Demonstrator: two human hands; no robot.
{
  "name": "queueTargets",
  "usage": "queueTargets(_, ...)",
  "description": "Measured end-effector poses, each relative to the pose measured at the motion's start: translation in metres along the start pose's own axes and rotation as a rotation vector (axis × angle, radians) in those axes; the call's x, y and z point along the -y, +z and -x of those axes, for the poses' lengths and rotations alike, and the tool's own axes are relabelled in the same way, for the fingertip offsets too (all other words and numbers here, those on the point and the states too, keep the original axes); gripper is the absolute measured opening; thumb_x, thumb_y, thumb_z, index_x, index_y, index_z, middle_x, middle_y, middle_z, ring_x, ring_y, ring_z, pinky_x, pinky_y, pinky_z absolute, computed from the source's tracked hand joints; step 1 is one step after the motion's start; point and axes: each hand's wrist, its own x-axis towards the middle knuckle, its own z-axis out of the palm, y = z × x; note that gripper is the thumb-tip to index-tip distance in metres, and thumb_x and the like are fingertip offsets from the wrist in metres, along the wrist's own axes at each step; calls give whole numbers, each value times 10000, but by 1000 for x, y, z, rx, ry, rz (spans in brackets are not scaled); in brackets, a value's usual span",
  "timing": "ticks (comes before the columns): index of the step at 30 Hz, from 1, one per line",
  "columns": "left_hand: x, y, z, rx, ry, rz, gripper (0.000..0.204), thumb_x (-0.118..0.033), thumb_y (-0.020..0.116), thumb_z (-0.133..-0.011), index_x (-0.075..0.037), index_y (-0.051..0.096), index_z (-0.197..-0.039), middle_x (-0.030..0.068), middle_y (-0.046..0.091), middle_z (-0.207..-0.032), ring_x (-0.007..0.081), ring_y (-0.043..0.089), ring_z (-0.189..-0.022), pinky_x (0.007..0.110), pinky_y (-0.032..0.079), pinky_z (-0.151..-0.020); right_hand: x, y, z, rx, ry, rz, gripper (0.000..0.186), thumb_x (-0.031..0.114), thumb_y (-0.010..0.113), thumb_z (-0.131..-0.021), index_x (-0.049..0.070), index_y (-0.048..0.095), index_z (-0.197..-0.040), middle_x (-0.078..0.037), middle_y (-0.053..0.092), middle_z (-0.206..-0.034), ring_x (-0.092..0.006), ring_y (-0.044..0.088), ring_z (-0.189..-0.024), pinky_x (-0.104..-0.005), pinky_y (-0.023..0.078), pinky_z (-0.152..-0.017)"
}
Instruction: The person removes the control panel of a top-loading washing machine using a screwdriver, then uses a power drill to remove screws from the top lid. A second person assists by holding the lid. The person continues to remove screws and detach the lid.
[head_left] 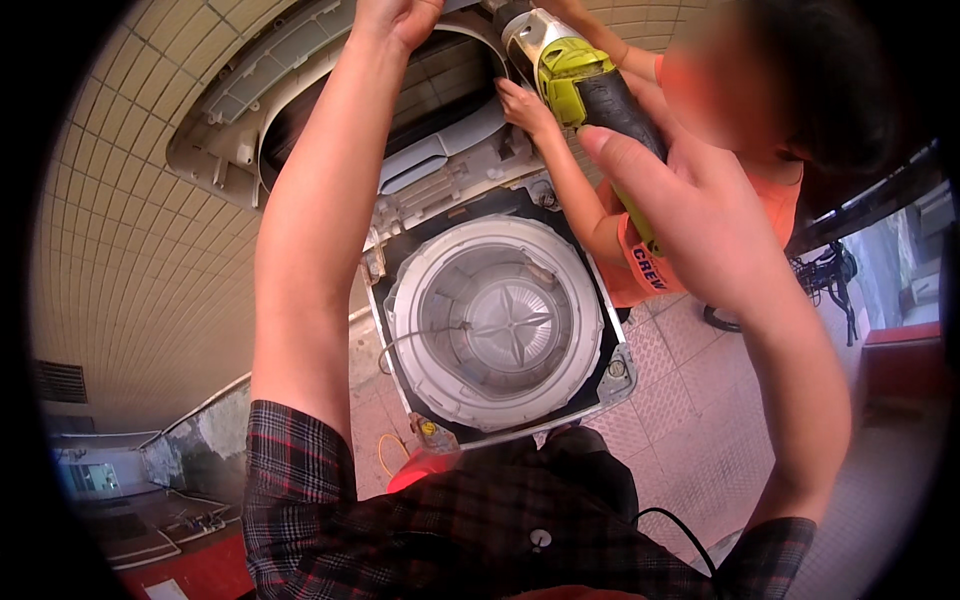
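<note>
My right hand (690, 200) grips a green and black power drill (575, 80), its front end against the raised top cover. My left hand (398, 18) is at the upper edge of the view, by the same cover, its fingers curled and partly cut off; what they hold is hidden. That washing machine top cover (460, 125), grey with a dark oval window, stands tilted up behind the open washing machine (500, 425). Inside the machine, the grey tub (450, 300) shows a star-shaped base. A co-worker's hand (528, 108) touches the cover's right side.
A co-worker in an orange shirt (775, 205) leans in from the right. Behind the machine is a tiled wall (150, 200). A thin hose (425, 333) reaches over the tub rim. A black cable (675, 520) curves near my right side. A bicycle (830, 275) stands farther right.
</note>
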Motion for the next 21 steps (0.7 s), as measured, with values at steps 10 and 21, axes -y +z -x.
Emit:
queueTargets(10,-6,4,12,-25,33,-25,337,-62,447,-1072,132,520,-1338,224,666,-1253,273,694,-1113,334,596,-990,-2,1,2,71,43,51,612,224,646,-1026,-106,426,-1493,-80,668,-1103,-88,618,-941,-221,502,-828)
queueTargets(21,4,10,6,-53,81,-18,344,-53,468,-1066,137,497,-1351,230,650,-1287,290,672,-1169,342,581,-1029,-21,5,-7,-5,-34,28,539,295,622,-947,-76,555,-1332,-171,644,-724,-257,632,-650,-408,492,-637)
